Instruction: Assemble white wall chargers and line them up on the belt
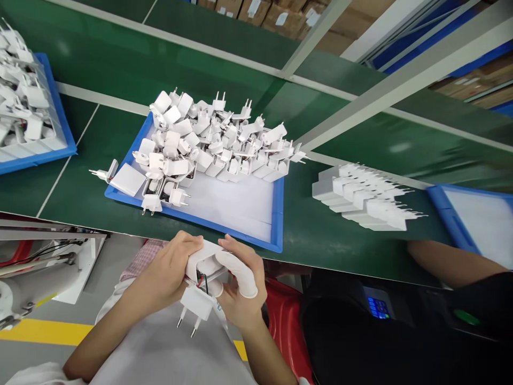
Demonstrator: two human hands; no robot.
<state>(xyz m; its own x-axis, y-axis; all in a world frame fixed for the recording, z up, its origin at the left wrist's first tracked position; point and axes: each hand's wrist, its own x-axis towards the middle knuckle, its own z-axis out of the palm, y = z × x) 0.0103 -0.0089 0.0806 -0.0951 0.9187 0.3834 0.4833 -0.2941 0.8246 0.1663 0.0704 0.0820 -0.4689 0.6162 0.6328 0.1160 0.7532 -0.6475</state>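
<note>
Between my two hands, in front of the bench edge, is a white power adapter (197, 300) with its plug end cap hanging off on red and black wires, two metal pins pointing down. My left hand (173, 267) grips the casing from the left. From the right, my right hand (244, 283) closes on it, white finger cots covering the index finger and what looks like the thumb. Just beyond, a blue-rimmed tray (192, 218) holds a heap of similar white adapters (212, 139), several with caps hanging loose.
Another full tray (60, 117) stands at the left. Rows of white adapters (360, 195) are lined up on the green bench (320, 243). At the right are a further blue tray (452, 216) and a co-worker's arm (436, 262). A slanting metal post (380, 85) rises behind.
</note>
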